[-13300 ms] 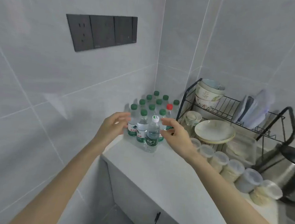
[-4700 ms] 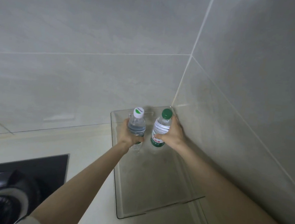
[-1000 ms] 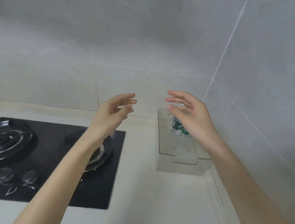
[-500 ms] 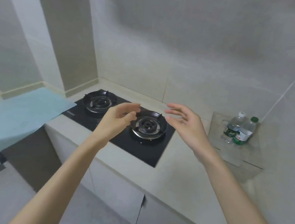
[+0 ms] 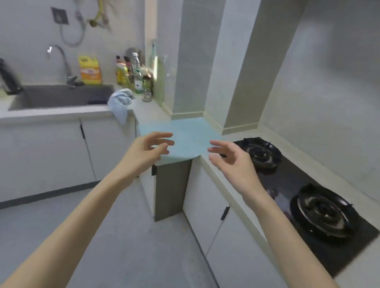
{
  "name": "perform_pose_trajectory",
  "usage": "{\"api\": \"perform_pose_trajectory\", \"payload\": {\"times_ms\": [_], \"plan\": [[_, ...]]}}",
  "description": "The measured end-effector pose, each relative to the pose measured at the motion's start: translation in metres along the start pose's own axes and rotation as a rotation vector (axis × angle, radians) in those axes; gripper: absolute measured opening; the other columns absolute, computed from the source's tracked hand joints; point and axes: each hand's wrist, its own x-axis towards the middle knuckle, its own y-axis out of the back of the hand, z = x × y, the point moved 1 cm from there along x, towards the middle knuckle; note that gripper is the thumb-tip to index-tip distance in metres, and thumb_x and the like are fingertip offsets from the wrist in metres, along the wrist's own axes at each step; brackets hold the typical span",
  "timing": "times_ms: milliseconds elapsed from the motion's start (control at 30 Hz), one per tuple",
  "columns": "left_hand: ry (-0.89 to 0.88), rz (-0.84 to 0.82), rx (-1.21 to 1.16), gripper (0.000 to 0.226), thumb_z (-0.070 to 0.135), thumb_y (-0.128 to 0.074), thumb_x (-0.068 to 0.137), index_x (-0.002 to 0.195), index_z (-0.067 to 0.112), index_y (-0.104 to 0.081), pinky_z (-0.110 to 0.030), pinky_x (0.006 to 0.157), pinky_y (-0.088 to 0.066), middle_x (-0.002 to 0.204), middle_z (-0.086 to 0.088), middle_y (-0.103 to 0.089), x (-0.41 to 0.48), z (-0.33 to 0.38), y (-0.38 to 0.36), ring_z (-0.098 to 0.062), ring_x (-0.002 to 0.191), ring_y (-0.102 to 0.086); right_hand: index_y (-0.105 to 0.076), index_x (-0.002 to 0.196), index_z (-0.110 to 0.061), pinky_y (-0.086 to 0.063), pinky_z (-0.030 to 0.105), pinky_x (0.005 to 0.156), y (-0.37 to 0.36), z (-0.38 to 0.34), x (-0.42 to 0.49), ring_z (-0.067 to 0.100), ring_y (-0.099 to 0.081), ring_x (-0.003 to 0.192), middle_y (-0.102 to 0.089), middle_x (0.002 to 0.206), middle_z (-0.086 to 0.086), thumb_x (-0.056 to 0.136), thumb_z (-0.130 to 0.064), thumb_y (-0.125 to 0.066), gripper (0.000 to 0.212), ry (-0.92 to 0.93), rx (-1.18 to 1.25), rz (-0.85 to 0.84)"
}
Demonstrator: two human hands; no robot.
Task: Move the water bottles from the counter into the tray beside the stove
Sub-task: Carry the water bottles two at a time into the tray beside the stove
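Observation:
My left hand and my right hand are held out in front of me at about chest height, facing each other, fingers loosely spread, holding nothing. They hover in front of a light blue mat at the counter's corner. The black gas stove lies to the right of my right hand. Neither the tray nor the water bottles for the task are in view.
A dark sink with a tap sits at the left, a blue cloth draped over its counter edge. Several condiment bottles and a yellow jug stand at the back. A tiled pillar rises behind the mat. Grey floor lies below.
My view has swung left: the tray with two bottles has left the frame on the right, and the sink counter has come in. Both hands stay empty and spread.

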Motion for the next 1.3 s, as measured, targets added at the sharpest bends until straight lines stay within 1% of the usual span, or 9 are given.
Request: {"api": "perform_pose_trajectory", "payload": {"times_ms": [100, 167, 267, 433, 667, 767, 900, 1133, 1300], "plan": [[0.041, 0.112, 0.033, 0.026, 0.016, -0.049, 0.097, 0.119, 0.027, -0.057, -0.027, 0.087, -0.052, 0.110, 0.006, -0.067, 0.004, -0.032, 0.090, -0.010, 0.098, -0.065, -0.061, 0.122, -0.024, -0.048, 0.018, 0.078, -0.091, -0.013, 0.040, 0.013, -0.065, 0.100, -0.067, 0.114, -0.006, 0.090, -0.018, -0.065, 0.032, 0.025, 0.010, -0.102], [0.060, 0.168, 0.060, 0.025, 0.015, -0.048, 0.097, 0.118, 0.027, -0.057, -0.026, 0.085, -0.052, 0.110, 0.005, -0.067, 0.007, -0.050, 0.140, -0.010, 0.098, -0.065, -0.061, 0.121, -0.024, -0.050, 0.021, 0.080, -0.144, -0.022, 0.063, 0.013, -0.064, 0.102, -0.067, 0.115, -0.005, 0.091, -0.019, -0.064, 0.031, 0.049, 0.025, -0.157], [0.089, 0.258, 0.078, 0.026, 0.014, -0.048, 0.097, 0.119, 0.026, -0.057, -0.024, 0.084, -0.052, 0.109, 0.006, -0.066, 0.011, -0.079, 0.221, -0.010, 0.099, -0.064, -0.061, 0.122, -0.024, -0.053, 0.027, 0.089, -0.228, -0.041, 0.097, 0.013, -0.063, 0.104, -0.066, 0.117, -0.004, 0.091, -0.020, -0.064, 0.031, 0.093, 0.030, -0.234], [0.153, 0.421, 0.106, 0.026, 0.015, -0.048, 0.097, 0.120, 0.024, -0.058, -0.024, 0.083, -0.053, 0.111, 0.007, -0.067, 0.018, -0.118, 0.336, -0.012, 0.099, -0.065, -0.061, 0.120, -0.026, -0.052, 0.027, 0.086, -0.352, -0.077, 0.155, 0.013, -0.064, 0.100, -0.066, 0.115, -0.007, 0.090, -0.022, -0.064, 0.031, 0.151, 0.062, -0.378], [0.199, 0.599, 0.109, 0.029, 0.014, -0.047, 0.097, 0.124, 0.021, -0.057, -0.027, 0.086, -0.052, 0.111, 0.006, -0.066, 0.046, -0.164, 0.447, -0.011, 0.099, -0.065, -0.060, 0.122, -0.026, -0.053, 0.025, 0.085, -0.488, -0.106, 0.229, 0.014, -0.063, 0.100, -0.065, 0.117, -0.007, 0.091, -0.021, -0.063, 0.032, 0.235, 0.079, -0.555], [0.220, 0.682, 0.105, 0.030, 0.013, -0.048, 0.097, 0.125, 0.020, -0.056, -0.025, 0.084, -0.052, 0.108, 0.009, -0.066, 0.066, -0.187, 0.495, -0.010, 0.097, -0.064, -0.060, 0.123, -0.027, -0.052, 0.024, 0.084, -0.549, -0.111, 0.269, 0.011, -0.062, 0.100, -0.064, 0.117, -0.009, 0.091, -0.022, -0.062, 0.033, 0.267, 0.091, -0.619], [0.249, 0.781, 0.126, 0.030, 0.014, -0.047, 0.097, 0.125, 0.021, -0.056, -0.023, 0.082, -0.052, 0.113, 0.006, -0.065, 0.094, -0.209, 0.557, -0.009, 0.097, -0.064, -0.060, 0.123, -0.027, -0.050, 0.020, 0.079, -0.623, -0.128, 0.325, 0.009, -0.064, 0.098, -0.065, 0.116, -0.010, 0.091, -0.023, -0.062, 0.032, 0.305, 0.128, -0.716], [0.324, 0.984, 0.139, 0.028, 0.011, -0.047, 0.097, 0.122, 0.019, -0.057, -0.034, 0.091, -0.051, 0.117, -0.001, -0.066, 0.134, -0.235, 0.667, -0.018, 0.100, -0.064, -0.063, 0.118, -0.026, -0.049, 0.021, 0.077, -0.750, -0.174, 0.414, 0.011, -0.064, 0.089, -0.067, 0.113, -0.010, 0.089, -0.020, -0.063, 0.030, 0.351, 0.161, -0.863], [0.375, 1.082, 0.161, 0.029, 0.008, -0.046, 0.097, 0.124, 0.015, -0.056, -0.039, 0.093, -0.050, 0.118, -0.003, -0.065, 0.144, -0.259, 0.738, -0.020, 0.099, -0.064, -0.063, 0.117, -0.028, -0.052, 0.028, 0.083, -0.837, -0.200, 0.449, 0.017, -0.066, 0.093, -0.066, 0.114, -0.012, 0.089, -0.020, -0.063, 0.029, 0.384, 0.163, -0.937]]}}
